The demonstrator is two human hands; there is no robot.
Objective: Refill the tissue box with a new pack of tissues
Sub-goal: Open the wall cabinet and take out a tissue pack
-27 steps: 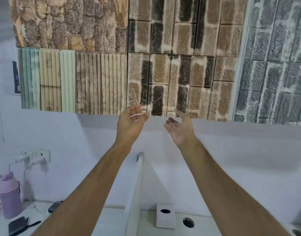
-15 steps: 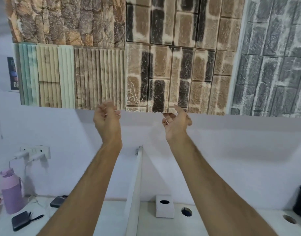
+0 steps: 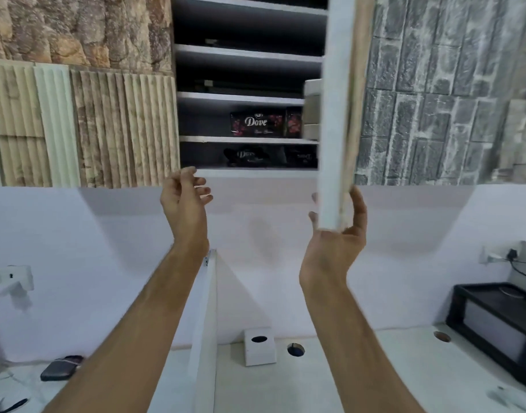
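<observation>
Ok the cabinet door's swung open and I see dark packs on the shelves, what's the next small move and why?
Probably reach the free left hand up to the dark Dove-labelled tissue pack and draw it off its shelf. The right hand holds the white cabinet door by its bottom edge, so only the left is empty, and the white cube tissue box waits on the counter below.

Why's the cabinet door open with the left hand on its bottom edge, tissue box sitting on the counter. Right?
Not quite: the right hand grips the cabinet door at its bottom edge; the left hand hangs free. The head view shows it. The tissue box does sit on the counter.
</observation>
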